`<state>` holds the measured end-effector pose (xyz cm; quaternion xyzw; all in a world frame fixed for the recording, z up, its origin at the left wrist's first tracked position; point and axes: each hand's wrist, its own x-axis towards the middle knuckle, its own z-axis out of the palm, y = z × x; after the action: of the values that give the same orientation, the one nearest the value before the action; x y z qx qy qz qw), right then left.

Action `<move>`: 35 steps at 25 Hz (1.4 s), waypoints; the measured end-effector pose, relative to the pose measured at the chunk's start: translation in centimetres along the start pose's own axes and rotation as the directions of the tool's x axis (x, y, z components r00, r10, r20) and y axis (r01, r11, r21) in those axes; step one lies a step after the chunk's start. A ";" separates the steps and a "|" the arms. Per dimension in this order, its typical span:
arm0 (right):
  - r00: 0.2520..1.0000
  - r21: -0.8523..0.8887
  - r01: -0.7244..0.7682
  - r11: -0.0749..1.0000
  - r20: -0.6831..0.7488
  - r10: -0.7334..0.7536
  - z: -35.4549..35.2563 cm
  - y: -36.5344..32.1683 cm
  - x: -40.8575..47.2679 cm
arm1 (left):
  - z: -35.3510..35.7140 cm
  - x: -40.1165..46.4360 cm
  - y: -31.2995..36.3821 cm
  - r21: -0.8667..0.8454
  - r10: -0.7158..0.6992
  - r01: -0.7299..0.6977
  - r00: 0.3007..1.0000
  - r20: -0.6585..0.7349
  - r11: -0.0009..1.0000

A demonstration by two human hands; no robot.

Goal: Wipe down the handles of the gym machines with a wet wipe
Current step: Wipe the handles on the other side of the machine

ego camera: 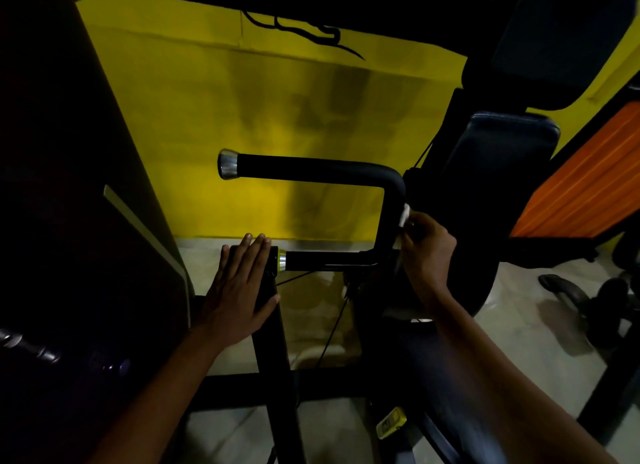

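A black U-shaped machine handle (pixel 318 169) with a chrome end cap (pixel 227 163) juts out before the yellow wall. Its vertical bend runs down to a lower grip (pixel 322 259) with a chrome and yellow collar. My right hand (pixel 426 252) pinches a white wet wipe (pixel 404 215) against the right side of the vertical bend. My left hand (pixel 239 290) lies flat with straight fingers on the black frame post (pixel 273 342) just left of the lower grip.
A dark padded panel (pixel 69 186) fills the left. Black seat pads (pixel 502 151) and orange weight-stack slats (pixel 588 186) stand at the right. A thin cable (pixel 332 328) runs down below the handle. A yellow label (pixel 391 422) sits low on the frame. Pale floor lies beneath.
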<state>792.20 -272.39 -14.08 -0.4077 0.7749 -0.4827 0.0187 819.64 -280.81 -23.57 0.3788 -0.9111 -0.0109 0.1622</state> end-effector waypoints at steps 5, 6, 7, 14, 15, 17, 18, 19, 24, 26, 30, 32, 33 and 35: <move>0.998 -0.034 -0.052 0.998 0.034 0.054 -0.2 -1.1 1.8 | 0.0 0.0 -0.1 0.008 0.012 -0.012 1.000 -0.004 1.000; 1.000 -0.016 -0.026 1.000 0.008 0.026 -0.3 -1.8 2.4 | 0.1 0.1 -0.1 0.009 0.012 -0.012 1.000 -0.008 1.000; 1.000 -0.015 0.015 1.000 -0.016 -0.015 -0.2 -2.2 2.6 | 0.1 0.1 -0.1 0.006 0.010 -0.010 1.000 -0.011 1.000; 1.000 -0.073 0.025 0.997 0.002 -0.025 -0.4 -1.8 2.7 | 0.1 0.0 -0.1 0.007 0.015 -0.015 1.000 0.001 1.000; 0.999 -0.077 0.043 0.996 -0.011 -0.044 -0.3 -2.2 3.5 | 0.1 0.1 -0.1 0.006 0.013 -0.013 1.000 -0.001 1.000; 0.993 -0.061 0.109 0.992 -0.037 -0.111 0.0 -2.6 4.1 | 0.2 0.1 -0.2 0.008 0.013 -0.013 1.000 0.000 1.000; 0.989 -0.055 0.142 0.988 -0.045 -0.144 0.1 -2.3 3.8 | 0.3 0.1 -0.2 0.003 0.012 -0.012 1.000 0.000 1.000; 0.986 -0.057 0.158 0.986 -0.051 -0.161 0.1 -1.9 3.1 | 0.3 0.1 -0.2 -0.002 0.012 -0.012 1.000 -0.002 1.000; 0.999 -0.040 -0.030 0.999 -0.035 0.029 0.8 0.3 -0.3 | 0.3 0.0 -0.1 0.003 0.023 -0.023 0.999 -0.023 1.000; 0.997 -0.075 -0.077 0.994 0.013 0.078 1.0 0.8 -1.1 | 0.3 0.1 -0.1 0.007 0.022 -0.022 0.999 -0.026 1.000; 0.981 -0.125 -0.127 0.984 0.130 0.143 0.3 0.9 -2.1 | 0.3 0.0 -0.1 -0.001 0.016 -0.016 1.000 -0.025 1.000; 0.992 -0.099 -0.103 0.990 0.059 0.109 0.0 -0.4 -0.8 | 0.2 0.1 -0.1 -0.001 0.023 -0.023 0.999 -0.022 1.000; 0.998 -0.096 -0.061 0.994 0.002 0.061 -0.1 -1.3 0.2 | 0.2 0.1 -0.1 0.003 0.025 -0.025 1.000 -0.018 1.000; 0.995 -0.132 0.054 0.990 -0.075 -0.065 0.3 -3.1 2.3 | 0.2 0.0 -0.1 0.005 0.025 -0.025 1.000 -0.013 1.000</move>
<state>792.64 -274.75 -11.06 -0.4116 0.7922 -0.4474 -0.0530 819.63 -280.95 -23.80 0.3679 -0.9147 -0.0042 0.1674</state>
